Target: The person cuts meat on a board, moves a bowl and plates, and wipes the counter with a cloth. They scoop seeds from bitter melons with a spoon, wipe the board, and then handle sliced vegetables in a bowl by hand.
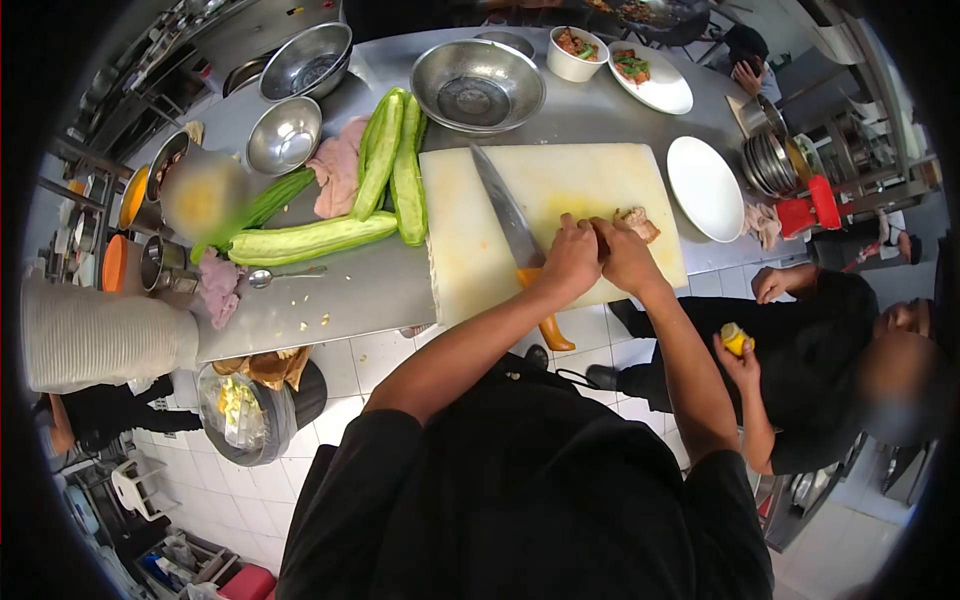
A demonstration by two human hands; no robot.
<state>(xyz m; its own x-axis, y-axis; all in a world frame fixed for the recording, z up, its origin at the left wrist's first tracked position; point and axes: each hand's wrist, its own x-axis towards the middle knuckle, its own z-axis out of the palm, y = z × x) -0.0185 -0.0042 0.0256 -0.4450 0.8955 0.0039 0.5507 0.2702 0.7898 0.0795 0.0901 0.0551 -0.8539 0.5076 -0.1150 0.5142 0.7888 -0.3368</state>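
Observation:
Over the white cutting board (540,172), my left hand (572,262) and my right hand (626,256) are close together with curled fingers. A small dark brown piece (601,240) shows between them; I cannot tell what it is. Just beyond my right hand lies a pale brown, knobbly lump (637,224). Left of my hands, a large knife (506,205) rests on the board, its orange handle passing under my left forearm and over the near edge. Peeled green gourds (378,160) lie beside the board's left edge.
Metal bowls (478,88) stand at the back, near a tub of food (577,54) and a food plate (664,90). An oval white plate (706,190) sits to the right. Stacked containers (110,335) occupy the left corner above a bin (275,420). A person (790,370) stands close by at right, holding something yellow.

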